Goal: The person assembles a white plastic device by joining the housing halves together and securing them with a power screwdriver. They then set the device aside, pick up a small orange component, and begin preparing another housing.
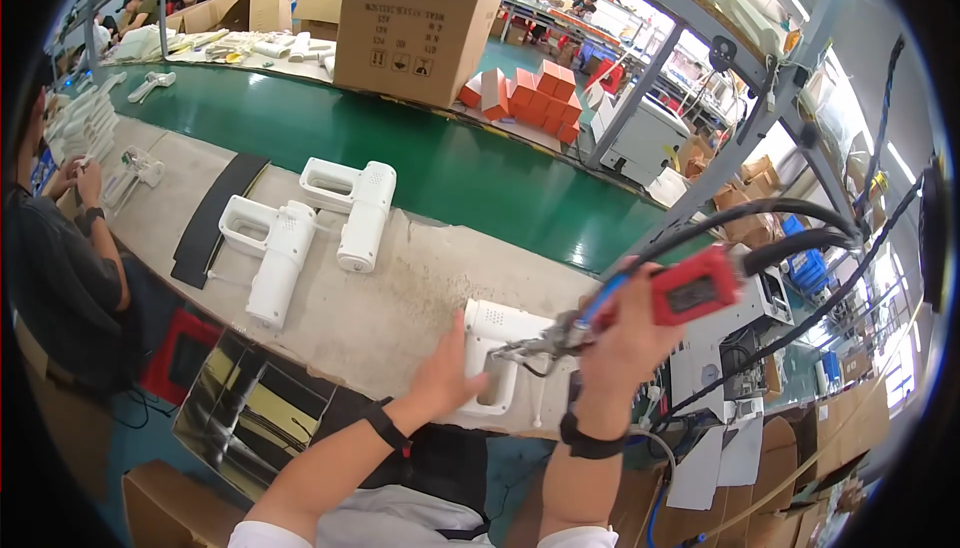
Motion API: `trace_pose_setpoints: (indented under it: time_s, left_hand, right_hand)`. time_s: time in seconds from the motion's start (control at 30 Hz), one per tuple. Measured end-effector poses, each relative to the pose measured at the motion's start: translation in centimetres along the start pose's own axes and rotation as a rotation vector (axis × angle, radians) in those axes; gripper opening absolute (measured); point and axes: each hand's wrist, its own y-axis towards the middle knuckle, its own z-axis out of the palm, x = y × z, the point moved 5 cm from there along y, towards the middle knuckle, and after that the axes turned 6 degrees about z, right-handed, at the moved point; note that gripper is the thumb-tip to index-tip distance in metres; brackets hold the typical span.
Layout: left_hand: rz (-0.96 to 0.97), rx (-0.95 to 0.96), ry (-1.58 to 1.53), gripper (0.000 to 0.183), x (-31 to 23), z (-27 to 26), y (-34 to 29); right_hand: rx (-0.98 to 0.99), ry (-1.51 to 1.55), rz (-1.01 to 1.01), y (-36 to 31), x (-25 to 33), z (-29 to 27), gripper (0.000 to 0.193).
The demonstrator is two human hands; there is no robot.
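Note:
My left hand steadies a white plastic housing with a loop handle, which lies at the near edge of the bench. Its fingers press the left side of the handle and the thumb reaches over it. In my right hand, slightly blurred, is a red and black powered screwdriver with a metal nose. The nose points left over the housing's handle; whether its tip touches cannot be made out. Two similar housings, one nearer and one farther, lie to the left on the bench.
A black strip lies left of the housings. Beyond the bench runs a green conveyor belt, with a large carton and orange boxes behind it. Cables hang at right. A co-worker's hands handle parts at far left.

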Motion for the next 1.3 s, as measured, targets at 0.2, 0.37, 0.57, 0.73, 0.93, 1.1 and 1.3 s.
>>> trace_pose_setpoints:
  time_s: [0.2,0.37,0.57,0.73,0.93,1.1,1.3]
  left_hand:
    - [-0.01,-0.078,-0.054,0.102,1.5,-5.2,-0.3]
    - [0.035,-0.408,-0.244,0.101,3.2,-8.9,-1.9]
    - [0.133,-0.643,-0.408,0.098,3.5,-11.4,-3.5]
    - [0.109,-0.71,-0.411,0.098,4.0,-13.0,-4.5]
    - [0.085,-0.761,-0.466,0.099,4.1,-14.8,-5.3]
    - [0.119,-0.784,-0.495,0.099,3.7,-16.0,-6.5]
    - [0.162,-0.794,-0.568,0.101,3.4,-16.2,-8.2]
  right_hand:
    - [-0.047,-0.083,0.0,-1.0,3.5,-3.2,0.016]
    - [0.054,-0.155,0.104,-0.7,2.5,-3.3,0.021]
    - [0.084,-0.15,0.002,-0.9,0.3,-2.6,0.036]
    - [-0.019,-0.394,-0.296,-4.7,-1.2,-4.3,0.047]
    - [0.28,-0.304,-0.132,-9.9,-4.8,-3.8,0.029]
    - [0.494,-0.348,0.183,-11.2,-8.1,-1.9,0.03]
    - [0.43,-0.162,0.318,-10.5,-10.0,0.0,0.066]
